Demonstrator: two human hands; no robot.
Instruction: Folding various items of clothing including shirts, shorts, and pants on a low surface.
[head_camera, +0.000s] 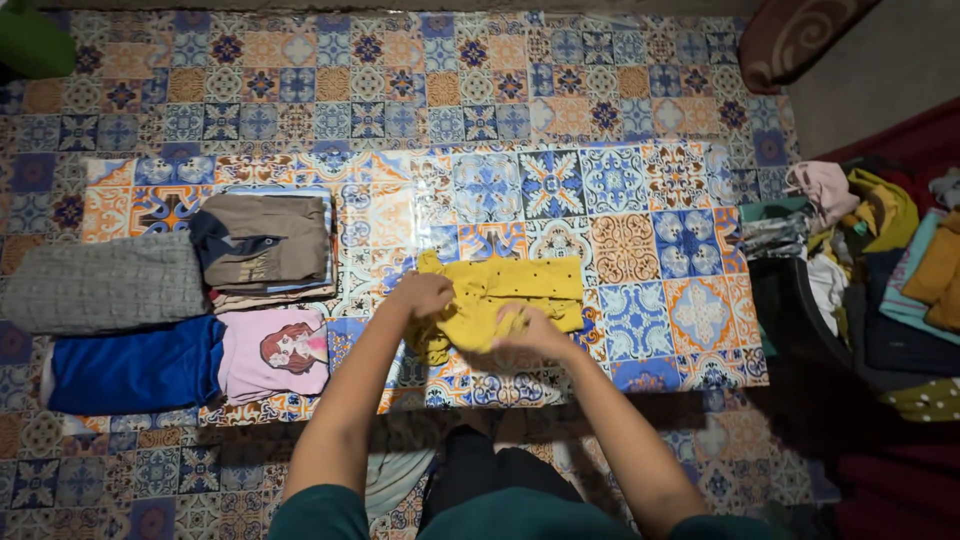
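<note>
At the near edge of the patterned sheet (640, 250) spread on the tiled floor (300, 70), both hands work on a yellow garment (520, 290). The left hand (422, 295) is closed on the garment's left end, fingers curled into the cloth, and the right hand (532, 335) grips its lower edge, bunching the fabric under the palm. The garment is dotted with small dark spots; its upper part lies flat and stretched to the right, while the part between the hands is crumpled. To the left of the hands, on the same sheet, lie folded clothes: a pink top (275, 352) with a printed cartoon face just beside the left forearm, a blue piece (135, 368) touching it on the far side, a grey checked piece (100, 283) above that, and a brown piece (262, 240) resting on a small stack. To the right, well apart from the yellow garment, a dark basket (800, 310) stands at the sheet's edge, with a loose heap of clothes (880, 240) in pink, mustard, teal and white spilling in and behind it. A cushion (795, 35) shows at the top right corner, and the person's dark teal sleeves (320, 512) frame the bottom.
</note>
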